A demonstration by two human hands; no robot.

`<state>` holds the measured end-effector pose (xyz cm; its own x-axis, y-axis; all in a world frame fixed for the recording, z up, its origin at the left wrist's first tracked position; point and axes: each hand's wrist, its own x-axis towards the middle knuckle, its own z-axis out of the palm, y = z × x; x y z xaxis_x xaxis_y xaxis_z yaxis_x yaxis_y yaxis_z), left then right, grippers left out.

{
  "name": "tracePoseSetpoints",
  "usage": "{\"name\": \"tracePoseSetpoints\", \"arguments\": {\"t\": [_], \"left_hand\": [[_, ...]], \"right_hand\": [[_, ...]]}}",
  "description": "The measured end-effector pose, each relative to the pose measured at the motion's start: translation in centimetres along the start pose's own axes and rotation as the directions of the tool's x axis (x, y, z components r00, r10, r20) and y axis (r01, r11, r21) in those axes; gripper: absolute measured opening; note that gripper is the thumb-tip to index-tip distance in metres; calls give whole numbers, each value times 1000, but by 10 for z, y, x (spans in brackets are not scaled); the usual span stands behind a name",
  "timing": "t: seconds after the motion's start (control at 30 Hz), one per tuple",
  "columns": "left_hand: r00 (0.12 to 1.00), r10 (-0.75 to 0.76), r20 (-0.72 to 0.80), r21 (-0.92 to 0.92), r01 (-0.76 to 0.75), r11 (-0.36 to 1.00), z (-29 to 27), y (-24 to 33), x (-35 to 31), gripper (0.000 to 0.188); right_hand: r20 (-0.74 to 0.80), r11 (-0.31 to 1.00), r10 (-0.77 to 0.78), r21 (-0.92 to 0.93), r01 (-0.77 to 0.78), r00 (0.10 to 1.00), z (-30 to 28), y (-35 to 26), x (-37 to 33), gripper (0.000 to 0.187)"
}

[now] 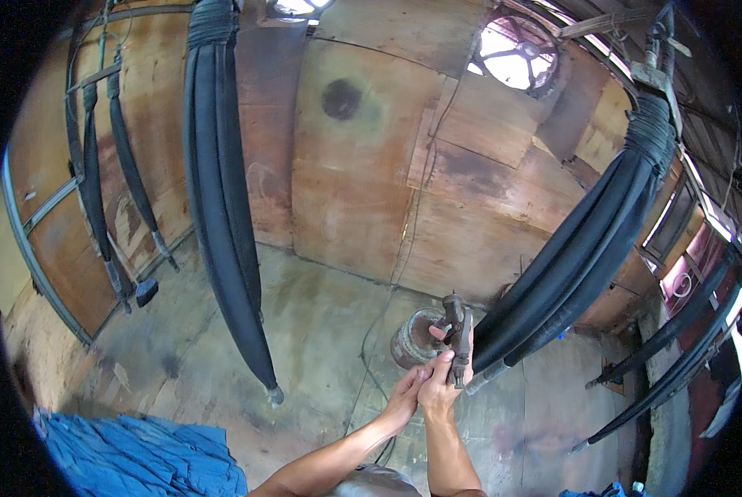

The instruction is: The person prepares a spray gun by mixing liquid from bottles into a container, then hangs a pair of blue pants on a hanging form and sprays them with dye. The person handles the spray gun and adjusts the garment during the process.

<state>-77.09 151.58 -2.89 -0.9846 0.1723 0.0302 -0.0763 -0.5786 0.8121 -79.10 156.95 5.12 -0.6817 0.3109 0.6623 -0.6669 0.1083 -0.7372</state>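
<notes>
Right hand (442, 383) fingers closed around a rusty tool (459, 335), held upright centre-right in the frame. Left hand (406, 396) at its 8 o'clock, touching the right hand; grip not discernible. Round drum (410, 338) at the tool's 9 o'clock; dark cloth bundle (574, 253) at 2 o'clock.

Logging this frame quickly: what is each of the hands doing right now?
Left hand: fingers curled against the right hand, just below the rusty metal tool; own grip cannot be told.
Right hand: closed around the rusty metal tool.
</notes>
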Motion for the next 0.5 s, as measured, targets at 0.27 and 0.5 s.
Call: {"name": "tracePoseSetpoints", "arguments": {"t": [0.27,0.5], "left_hand": [[990,-140,-2,91,139,986,6,28,18,53],[965,-257,58,76,253,965,-5,27,41,44]], "right_hand": [[-135,986,-69,-160,47,988,20,-1,7,62],[-130,966,-108,-247,73,986,26,8,14,59]]}}
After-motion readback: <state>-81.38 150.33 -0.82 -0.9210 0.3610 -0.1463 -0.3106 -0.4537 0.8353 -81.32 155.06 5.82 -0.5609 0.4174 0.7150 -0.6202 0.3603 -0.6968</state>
